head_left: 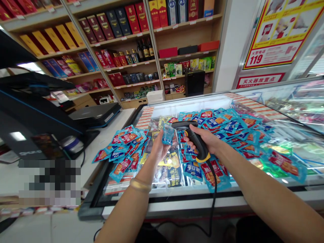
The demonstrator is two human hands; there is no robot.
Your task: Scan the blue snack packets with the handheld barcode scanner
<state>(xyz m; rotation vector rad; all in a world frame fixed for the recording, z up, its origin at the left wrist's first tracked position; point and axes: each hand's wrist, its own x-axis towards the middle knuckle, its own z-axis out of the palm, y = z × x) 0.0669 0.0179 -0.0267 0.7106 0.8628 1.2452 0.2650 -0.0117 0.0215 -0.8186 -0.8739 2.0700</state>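
Note:
My right hand point(202, 136) is wrapped round the handle of a black and yellow barcode scanner point(198, 143), whose head points left. Its cable hangs down over the front of the glass-topped case. In my left hand point(159, 145) a small blue snack packet point(167, 134) is held up close before the scanner head. Under and to the right of the scanner lies a large loose pile of blue and red snack packets point(225, 126). A smaller heap of similar packets point(126, 145) lies to the left of my left hand, at the case's left edge.
A black checkout terminal point(32, 111) and a flat black scale-like device point(98, 113) stand at left. The case's dark frame point(93, 202) runs along the front left. Behind are shelves point(131, 35) of boxes and bottles, and a white box point(155, 96).

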